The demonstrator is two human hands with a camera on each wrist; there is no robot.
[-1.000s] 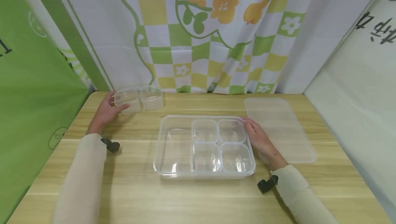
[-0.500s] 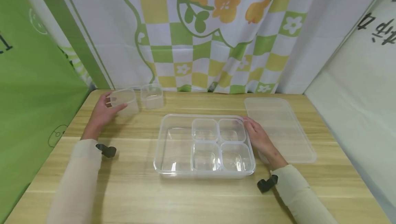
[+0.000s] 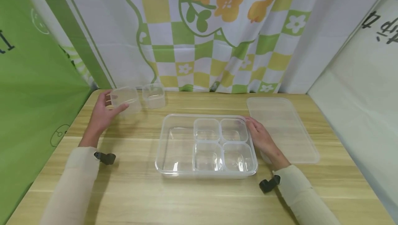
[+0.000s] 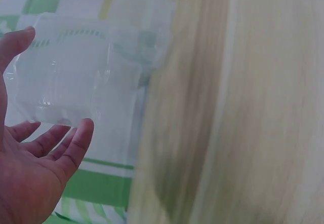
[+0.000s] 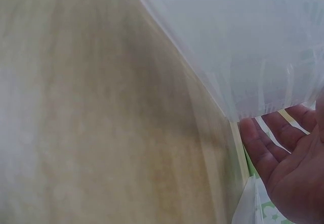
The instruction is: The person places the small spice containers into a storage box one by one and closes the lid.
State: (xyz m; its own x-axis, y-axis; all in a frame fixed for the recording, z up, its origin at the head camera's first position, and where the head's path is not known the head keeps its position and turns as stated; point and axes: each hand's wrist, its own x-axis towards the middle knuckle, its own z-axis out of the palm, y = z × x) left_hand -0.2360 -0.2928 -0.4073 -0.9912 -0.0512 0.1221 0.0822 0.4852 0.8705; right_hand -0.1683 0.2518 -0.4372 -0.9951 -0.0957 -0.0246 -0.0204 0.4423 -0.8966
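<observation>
In the head view my left hand (image 3: 104, 111) grips a small clear plastic container (image 3: 125, 97) near the table's back left corner, thumb on one side and fingers on the other. The left wrist view shows this container (image 4: 61, 72) between thumb and fingertips. A matching small container (image 3: 153, 97) stands just right of it. My right hand (image 3: 262, 138) touches the far right corner of a large clear box (image 3: 206, 175), its fingers lying along the wall. Inside the box, several small containers (image 3: 206, 145) fill the right part, while the left part is bare.
A flat translucent lid (image 3: 286, 131) lies on the wooden table (image 3: 199, 201), to the right of the box and partly behind my right hand. A patterned curtain (image 3: 214, 45) hangs along the table's back edge. Green cloth (image 3: 40, 97) borders the left side.
My left hand first drew the small container left, away from its neighbour, with the forearm shifting left too. The right hand and large box have stayed in place.
</observation>
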